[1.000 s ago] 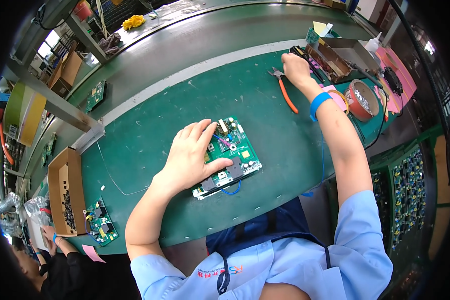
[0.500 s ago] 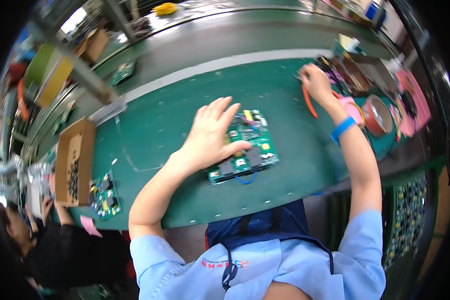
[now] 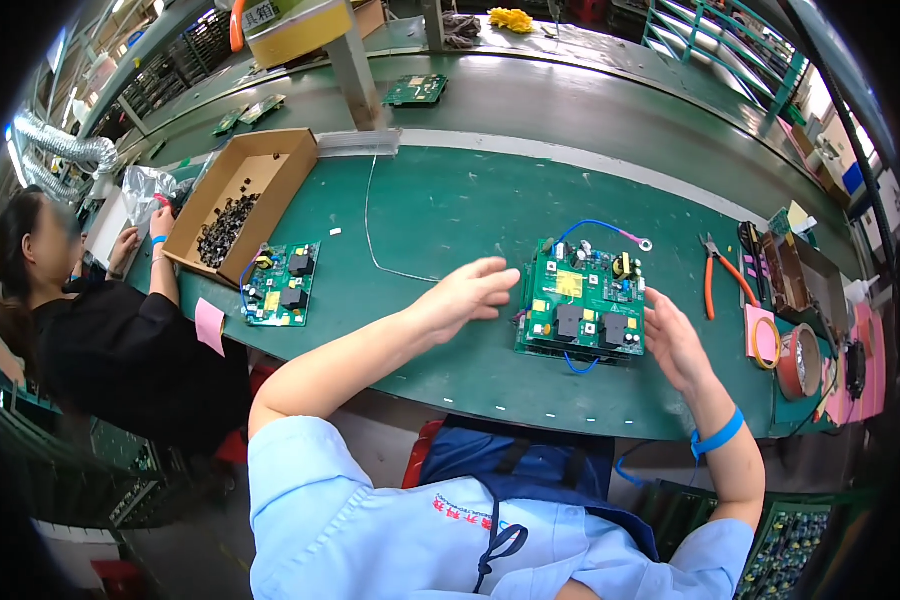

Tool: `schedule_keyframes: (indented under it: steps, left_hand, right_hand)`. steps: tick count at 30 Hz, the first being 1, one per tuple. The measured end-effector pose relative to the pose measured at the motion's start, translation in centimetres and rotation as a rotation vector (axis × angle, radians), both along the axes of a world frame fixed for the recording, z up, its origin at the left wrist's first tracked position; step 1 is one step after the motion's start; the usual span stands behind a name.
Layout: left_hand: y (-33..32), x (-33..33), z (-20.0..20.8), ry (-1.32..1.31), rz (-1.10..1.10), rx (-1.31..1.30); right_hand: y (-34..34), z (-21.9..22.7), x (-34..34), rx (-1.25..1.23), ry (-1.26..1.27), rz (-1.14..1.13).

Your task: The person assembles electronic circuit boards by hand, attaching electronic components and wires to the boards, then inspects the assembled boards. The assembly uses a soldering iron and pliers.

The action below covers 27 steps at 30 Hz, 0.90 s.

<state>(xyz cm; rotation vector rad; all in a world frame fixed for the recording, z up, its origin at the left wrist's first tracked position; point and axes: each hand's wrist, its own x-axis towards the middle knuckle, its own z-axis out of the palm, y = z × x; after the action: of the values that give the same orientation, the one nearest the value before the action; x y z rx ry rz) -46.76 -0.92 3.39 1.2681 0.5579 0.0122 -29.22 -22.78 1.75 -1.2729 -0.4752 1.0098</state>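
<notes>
A green circuit board lies on the green tabletop in front of me, seemingly stacked on another board. It carries black blocks, a yellow square part and blue wires, one ending in a ring terminal. My left hand is open by its left edge, fingers stretched towards it, apparently not touching. At the right edge is my right hand, fingers apart and slightly curved; whether the fingertips touch the board is unclear. Orange-handled cutters lie beyond my right hand, untouched.
A cardboard box of small black parts stands to the left, near another circuit board. A co-worker sits there. At right are a tape roll, a pink pad and a brown tray. A conveyor runs behind.
My right hand has left the cutters, which now lie on the table, and moved to the board's right side. My left hand has lifted off the board to its left. The view has shifted.
</notes>
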Motion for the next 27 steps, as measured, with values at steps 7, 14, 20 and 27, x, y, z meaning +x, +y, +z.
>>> schedule_keyframes:
  steps: [7, 14, 20, 27]
  left_hand:
    - [-0.7, 1.7, -1.2, 0.051, 0.004, -0.171]
    - [0.4, 2.3, -0.9, 0.177, -0.11, -0.081]
    - [0.2, 2.8, 0.5, 0.216, -0.083, 0.063]
    - [-0.5, 2.3, 0.1, -0.217, 0.118, 0.701]
  right_hand:
    - [1.3, 1.0, -2.3, -0.121, -0.186, -0.083]
    - [-0.1, 1.1, -3.0, 0.094, -1.46, -0.281]
    - [2.1, 0.7, -4.5, 0.011, -1.659, 0.064]
    - [-0.6, 1.2, -2.9, 0.254, -1.598, -0.362]
